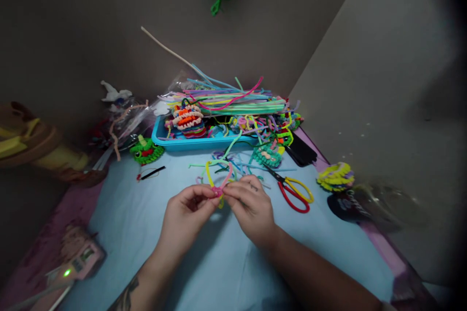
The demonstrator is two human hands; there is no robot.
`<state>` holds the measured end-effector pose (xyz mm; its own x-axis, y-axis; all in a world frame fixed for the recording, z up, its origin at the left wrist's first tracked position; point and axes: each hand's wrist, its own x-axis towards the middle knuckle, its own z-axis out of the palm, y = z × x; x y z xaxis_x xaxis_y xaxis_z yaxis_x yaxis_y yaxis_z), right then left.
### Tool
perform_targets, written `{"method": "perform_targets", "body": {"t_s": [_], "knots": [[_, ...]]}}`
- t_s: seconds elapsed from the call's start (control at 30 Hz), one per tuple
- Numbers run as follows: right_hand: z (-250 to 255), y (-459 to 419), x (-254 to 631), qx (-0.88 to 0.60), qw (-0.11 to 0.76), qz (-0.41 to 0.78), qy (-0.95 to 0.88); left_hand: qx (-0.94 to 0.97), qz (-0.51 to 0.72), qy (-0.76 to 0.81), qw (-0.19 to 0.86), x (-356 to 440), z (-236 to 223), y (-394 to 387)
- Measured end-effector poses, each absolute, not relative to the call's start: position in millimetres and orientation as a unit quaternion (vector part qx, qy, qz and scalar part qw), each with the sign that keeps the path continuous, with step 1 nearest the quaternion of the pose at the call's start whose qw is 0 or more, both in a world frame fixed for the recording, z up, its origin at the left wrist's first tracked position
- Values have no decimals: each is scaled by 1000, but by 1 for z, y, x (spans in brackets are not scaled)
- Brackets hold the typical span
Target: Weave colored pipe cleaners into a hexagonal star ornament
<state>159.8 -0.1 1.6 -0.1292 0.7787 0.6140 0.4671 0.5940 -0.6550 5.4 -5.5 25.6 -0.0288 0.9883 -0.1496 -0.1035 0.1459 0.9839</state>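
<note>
My left hand [188, 211] and my right hand [250, 204] meet over the light blue table [153, 233], fingertips pinched together. Between them they hold a small twist of pink and yellow pipe cleaners [218, 182], whose loops stick up above the fingers. Both hands are closed on it. Loose pipe cleaner pieces [233, 163] lie just beyond the hands.
A blue tray [171, 142] at the back holds a pile of coloured pipe cleaners and finished pieces. Red and yellow scissors [294, 189] lie right of my hands. A green figure [146, 151] sits left; a pink device [78, 257] with a green light lies near left.
</note>
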Motion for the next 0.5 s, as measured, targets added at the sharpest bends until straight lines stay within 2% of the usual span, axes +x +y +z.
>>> {"method": "perform_targets", "body": {"t_s": [0.13, 0.33, 0.5], "knots": [[4, 0, 158, -456, 505, 210, -702, 480, 500, 500, 519, 5, 23, -7], [5, -3, 158, -506, 487, 215, -679, 556, 496, 488, 454, 4, 20, -8], [7, -1, 159, -499, 472, 246, -684, 559, 483, 492, 460, 4, 21, -9]]}}
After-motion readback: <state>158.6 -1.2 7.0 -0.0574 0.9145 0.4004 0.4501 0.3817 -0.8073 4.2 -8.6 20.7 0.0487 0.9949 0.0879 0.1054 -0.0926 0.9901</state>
